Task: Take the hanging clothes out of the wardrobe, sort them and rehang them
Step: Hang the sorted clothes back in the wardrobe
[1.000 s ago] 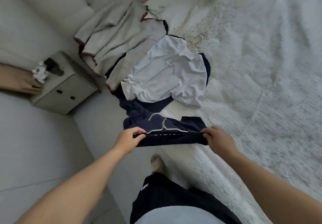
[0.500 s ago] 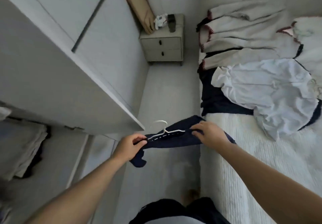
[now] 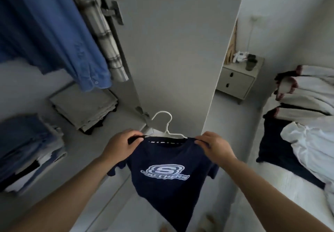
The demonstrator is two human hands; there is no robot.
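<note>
A navy T-shirt [image 3: 168, 192] with a pale printed logo hangs on a white hanger [image 3: 165, 123], held up in front of the open wardrobe. My left hand [image 3: 121, 145] grips the shirt's left shoulder and my right hand [image 3: 215, 145] grips its right shoulder. The hanger's hook stands upright between the hands. Inside the wardrobe at the upper left hang a blue shirt [image 3: 59, 38] and a grey checked garment [image 3: 101, 33]. On the bed at the right lie a white garment [image 3: 310, 148] and a dark one [image 3: 271, 141].
The open wardrobe door [image 3: 173, 51] stands straight ahead. Folded piles lie on the wardrobe shelf [image 3: 85, 107], with folded jeans [image 3: 27, 150] at the left. A bedside cabinet [image 3: 236, 80] stands at the back right, and folded red-trimmed blankets [image 3: 307, 90] rest on the bed.
I have turned from the bed to the wardrobe. The navy T-shirt, bunched between my hands before, now hangs open on its hanger, raised toward the wardrobe.
</note>
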